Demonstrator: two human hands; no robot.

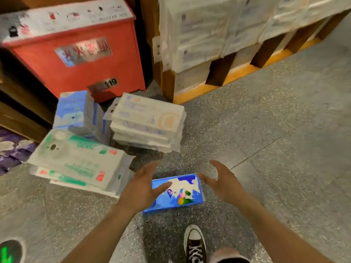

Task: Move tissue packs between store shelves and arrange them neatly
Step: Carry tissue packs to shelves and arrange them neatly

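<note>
— What takes up most of the view?
— The speckled grey floor (275, 149). After that comes a wooden rack (191, 93) at the upper right, loaded with white wrapped packs (209, 25). Their print is too blurred to read.

— And on the left?
— A red box (85, 69) with a white, pictogram-covered top. A shiny plate on its front carries red characters, smeared past reading. Lower down, a dark label (111, 82) plainly reads "119".

— Where are the tissue packs?
— Heaped on the floor in front of the red box. The nearest is a green-and-white stack (79, 162) lying flat, with green lettering that cannot be made out. Behind it stands a blue-and-white bundle (76, 112). To its right lies a white stack (150, 122) with an orange round mark and a barcode strip on its side. Purple packs (13, 149) show at the far left edge.

— Which one is the person dealing with?
— A blue pack (182, 192) with white clouds and small coloured figures, low over the floor between the two hands. It is near the green-and-white stack but apart from it.

— How are the hands?
— The left hand (141, 188) is spread, with one finger lying over the pack's left edge. The right hand (223, 184) is spread too, its fingertips by the pack's upper right corner. Neither hand curls round the pack, and whether either touches it cannot be told.

— Anything smaller?
— A black sneaker (194, 243) with white laces, and a round floor sticker (9, 252) with a green arrow in the bottom left corner.
</note>
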